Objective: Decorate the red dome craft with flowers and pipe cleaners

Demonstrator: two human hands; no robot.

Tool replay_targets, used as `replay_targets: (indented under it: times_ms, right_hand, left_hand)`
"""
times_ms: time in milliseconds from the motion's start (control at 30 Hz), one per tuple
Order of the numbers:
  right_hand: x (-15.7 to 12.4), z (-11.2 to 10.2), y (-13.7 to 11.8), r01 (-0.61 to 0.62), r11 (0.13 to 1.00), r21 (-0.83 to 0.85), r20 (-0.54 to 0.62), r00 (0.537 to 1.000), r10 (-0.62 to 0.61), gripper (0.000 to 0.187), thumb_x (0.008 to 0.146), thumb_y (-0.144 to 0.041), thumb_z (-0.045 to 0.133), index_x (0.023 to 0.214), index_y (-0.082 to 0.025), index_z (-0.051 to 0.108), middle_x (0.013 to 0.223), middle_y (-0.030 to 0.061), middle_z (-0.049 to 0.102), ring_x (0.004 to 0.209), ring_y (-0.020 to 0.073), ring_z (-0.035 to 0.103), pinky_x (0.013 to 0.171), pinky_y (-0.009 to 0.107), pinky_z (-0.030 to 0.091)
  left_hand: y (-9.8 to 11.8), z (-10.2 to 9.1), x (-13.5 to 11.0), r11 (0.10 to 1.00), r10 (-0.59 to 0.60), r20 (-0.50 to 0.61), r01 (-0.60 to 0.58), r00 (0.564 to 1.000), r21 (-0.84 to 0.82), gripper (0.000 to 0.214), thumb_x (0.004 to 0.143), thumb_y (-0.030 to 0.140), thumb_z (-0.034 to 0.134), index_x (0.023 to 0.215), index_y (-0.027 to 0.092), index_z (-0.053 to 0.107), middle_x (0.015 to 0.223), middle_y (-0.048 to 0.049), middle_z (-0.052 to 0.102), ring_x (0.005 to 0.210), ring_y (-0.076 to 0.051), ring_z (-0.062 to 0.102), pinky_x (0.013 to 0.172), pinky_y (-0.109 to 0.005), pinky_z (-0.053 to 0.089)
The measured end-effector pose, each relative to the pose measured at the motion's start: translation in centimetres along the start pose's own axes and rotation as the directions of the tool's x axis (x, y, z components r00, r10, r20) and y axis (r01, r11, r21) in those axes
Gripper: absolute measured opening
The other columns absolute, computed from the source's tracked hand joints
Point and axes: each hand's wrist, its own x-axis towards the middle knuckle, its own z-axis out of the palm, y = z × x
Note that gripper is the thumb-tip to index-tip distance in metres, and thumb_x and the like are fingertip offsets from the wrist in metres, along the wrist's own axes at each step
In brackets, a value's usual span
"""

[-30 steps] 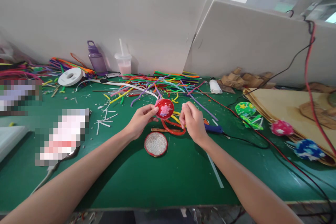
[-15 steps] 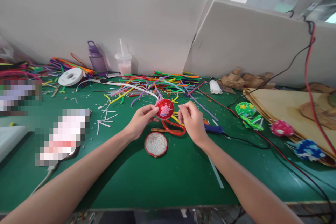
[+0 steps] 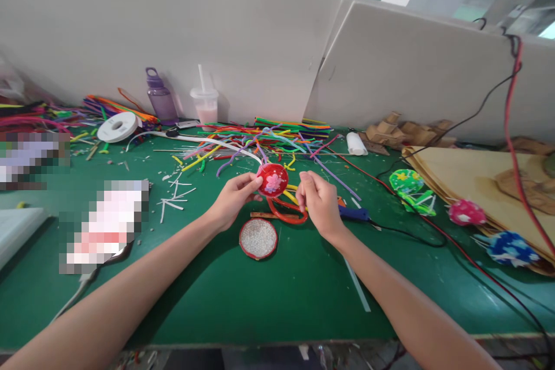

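My left hand (image 3: 237, 199) pinches the edge of a red round disc (image 3: 280, 172) that bears a pink flower and small white specks. The disc is tilted so that its decorated face shows. To the right of it, my right hand (image 3: 318, 199) is closed, thumb against curled fingers; anything between them is too small to make out. Below the disc lies a shallow round dish of white beads (image 3: 258, 238) with a red rim. Between the hands, a red-orange loop handle (image 3: 289, 218) with yellow parts rests on the table, partly covered by my right hand.
Loose coloured pipe cleaners (image 3: 277, 136) spread behind the hands. A ribbon spool (image 3: 117, 126), a purple bottle (image 3: 161, 98) and a lidded cup (image 3: 205, 105) stand at the back left. At right are a blue-handled corded tool (image 3: 354, 213), cables and several fuzzy ornaments (image 3: 466, 212).
My right hand has turned slightly and its fingertips sit a little lower, closer to the loop handle. My left hand keeps the red disc in nearly the same place.
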Motion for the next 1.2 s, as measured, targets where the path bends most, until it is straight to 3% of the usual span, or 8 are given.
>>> replay_targets:
  times_ms: [100,333,533,633,733,867,1000,1200]
  right_hand:
    - [-0.1,0.1,-0.1,0.011,0.999,-0.032,0.075,0.997,-0.009,0.045,0.093,-0.042,0.043,0.053,-0.020,0.039,0.042,-0.0055,0.041,0.038,0.0070,0.042,0.046,0.022,0.035]
    - [0.2,0.0,-0.4,0.093,0.995,-0.021,0.154,0.984,-0.089,0.020,0.089,-0.035,0.050,0.082,-0.018,0.060,0.060,-0.0026,0.056,0.047,0.0084,0.050,0.048,0.022,0.040]
    - [4.1,-6.8,0.0,0.094,0.975,-0.203,-0.060,0.992,-0.108,0.026,0.086,-0.023,0.045,0.107,-0.019,0.060,0.087,0.0042,0.064,0.065,0.0130,0.061,0.059,0.027,0.048]
    - [4.4,-11.1,0.8,0.022,0.893,-0.450,0.184,0.981,0.068,0.026,0.083,-0.027,0.050,0.103,-0.020,0.065,0.089,0.0061,0.069,0.080,0.0196,0.065,0.074,0.035,0.051]
    - [2.8,-13.6,2.5,0.076,0.798,-0.597,0.439,0.864,0.246,0.034,0.078,-0.031,0.060,0.110,-0.023,0.065,0.117,0.0080,0.064,0.102,0.0270,0.062,0.087,0.042,0.049]
    - [0.1,-13.8,5.7,0.185,0.749,-0.636,0.505,0.834,0.223,0.051,0.073,-0.032,0.065,0.123,-0.023,0.058,0.129,0.0111,0.056,0.122,0.0315,0.049,0.102,0.049,0.039]
    - [-0.9,-13.0,8.0,0.273,0.763,-0.585,0.528,0.843,0.103,0.040,0.080,-0.034,0.058,0.118,-0.022,0.059,0.127,0.0128,0.055,0.123,0.0299,0.047,0.105,0.052,0.035]
    - [-0.4,-13.0,7.7,0.193,0.851,-0.488,0.473,0.878,0.072,0.035,0.080,-0.045,0.058,0.106,-0.021,0.061,0.124,0.0131,0.055,0.123,0.0303,0.048,0.105,0.049,0.036]
  left_hand:
    - [0.0,0.0,0.0,1.000,-0.002,-0.004,0.002,1.000,-0.003,0.027,0.071,0.040,0.071,0.073,0.015,0.063,0.077,-0.0007,0.058,0.071,-0.010,0.052,0.064,-0.022,0.046]
    - [0.2,-0.6,0.4,0.992,0.003,-0.162,-0.024,0.987,-0.127,0.026,0.071,0.039,0.072,0.073,0.015,0.062,0.076,0.0000,0.057,0.072,-0.009,0.052,0.064,-0.020,0.046]
    - [0.3,-1.1,0.7,0.980,-0.054,-0.234,0.006,0.971,-0.201,0.026,0.069,0.037,0.074,0.072,0.015,0.061,0.074,0.0013,0.058,0.069,-0.008,0.053,0.063,-0.019,0.045]
    - [0.4,-1.2,0.7,0.979,-0.059,-0.217,0.014,0.974,-0.204,0.025,0.070,0.036,0.074,0.072,0.015,0.061,0.074,0.0014,0.059,0.069,-0.008,0.053,0.064,-0.020,0.045]
    - [0.6,-1.6,0.9,0.970,-0.021,-0.230,-0.036,0.973,-0.241,0.021,0.071,0.033,0.073,0.073,0.015,0.062,0.076,0.0008,0.062,0.070,-0.009,0.055,0.063,-0.020,0.045]
    - [0.9,-2.5,1.4,0.923,0.020,-0.276,-0.124,0.961,-0.365,0.016,0.072,0.030,0.071,0.079,0.017,0.064,0.079,0.0006,0.065,0.070,-0.010,0.058,0.062,-0.021,0.045]
    - [0.6,-2.8,1.6,0.900,-0.014,-0.275,-0.108,0.961,-0.422,0.014,0.075,0.027,0.068,0.082,0.016,0.065,0.079,-0.0002,0.066,0.068,-0.009,0.058,0.060,-0.020,0.045]
    - [0.3,-2.5,1.4,0.919,-0.016,-0.240,-0.080,0.971,-0.387,0.015,0.073,0.028,0.070,0.081,0.015,0.065,0.077,0.0002,0.065,0.067,-0.009,0.057,0.060,-0.020,0.046]
